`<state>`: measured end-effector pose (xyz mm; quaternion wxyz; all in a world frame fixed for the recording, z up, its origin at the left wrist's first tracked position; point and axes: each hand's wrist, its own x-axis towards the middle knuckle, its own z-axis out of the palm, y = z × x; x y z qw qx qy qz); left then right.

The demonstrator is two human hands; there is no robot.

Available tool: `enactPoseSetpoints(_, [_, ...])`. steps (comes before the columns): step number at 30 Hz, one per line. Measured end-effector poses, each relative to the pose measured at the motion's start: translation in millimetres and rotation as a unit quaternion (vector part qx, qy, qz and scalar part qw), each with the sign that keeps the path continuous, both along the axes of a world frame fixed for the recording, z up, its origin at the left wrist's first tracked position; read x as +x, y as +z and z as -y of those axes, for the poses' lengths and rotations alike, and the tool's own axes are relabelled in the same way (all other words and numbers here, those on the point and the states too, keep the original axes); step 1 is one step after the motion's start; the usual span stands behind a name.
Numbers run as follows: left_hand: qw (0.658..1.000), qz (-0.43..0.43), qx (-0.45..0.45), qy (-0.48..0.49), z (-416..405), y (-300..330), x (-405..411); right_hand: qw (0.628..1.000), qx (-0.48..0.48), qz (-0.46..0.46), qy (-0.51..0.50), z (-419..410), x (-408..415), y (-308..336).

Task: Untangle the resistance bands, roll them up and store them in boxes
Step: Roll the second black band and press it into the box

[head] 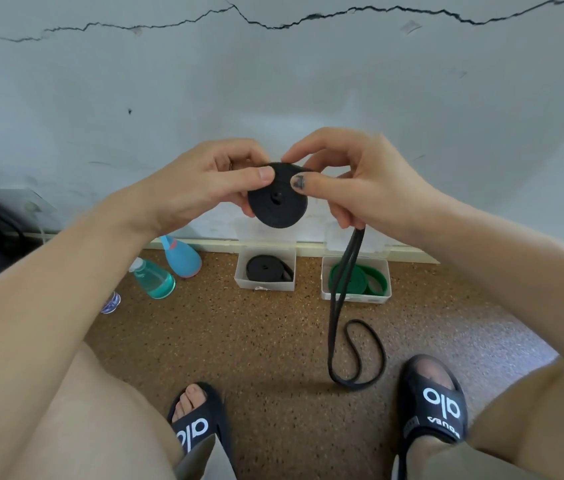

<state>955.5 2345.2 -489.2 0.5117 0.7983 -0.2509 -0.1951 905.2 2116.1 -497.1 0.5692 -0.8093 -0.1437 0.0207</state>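
Both hands hold a black resistance band wound into a flat coil (277, 199) at chest height. My left hand (204, 183) pinches the coil's left side, thumb on its face. My right hand (353, 178) grips the right side, thumb on the coil, and the unrolled tail (346, 289) runs down through its lower fingers to a loop lying on the floor (365, 358). By the wall stand two clear boxes: the left one (265, 284) holds a rolled black band (266, 268), the right one (356, 296) holds a rolled green band (360, 280).
A speckled brown floor (256, 341) meets a cracked white wall (273, 81). Left of the boxes lie a teal spray bottle (154, 278), a blue bottle (181, 258) and a small plastic bottle (111, 303). My feet in black slides (436, 403) are at the bottom.
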Motion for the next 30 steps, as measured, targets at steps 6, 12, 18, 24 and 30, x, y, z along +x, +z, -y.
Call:
enactPoseSetpoints(6, [0.998, -0.042, -0.034, 0.024, -3, 0, -2, 0.999, -0.005, 0.023, -0.024, -5, -8, -9])
enactPoseSetpoints(12, [0.996, -0.005, 0.083, -0.012, 0, 1, -7, 1.0, -0.014, 0.0, 0.002, -8, -6, -12])
enactPoseSetpoints(18, [0.995, 0.056, 0.083, -0.005, 1, 4, -6, 0.999, -0.003, -0.031, 0.027, -3, -4, -6])
enactPoseSetpoints(24, [0.998, -0.042, -0.005, 0.049, -3, -5, -1, 0.998, -0.018, 0.045, -0.05, -6, -1, -17])
enactPoseSetpoints(30, [0.993, 0.032, 0.111, -0.003, 3, 3, -7, 0.999, -0.013, -0.026, 0.035, -7, -1, -10])
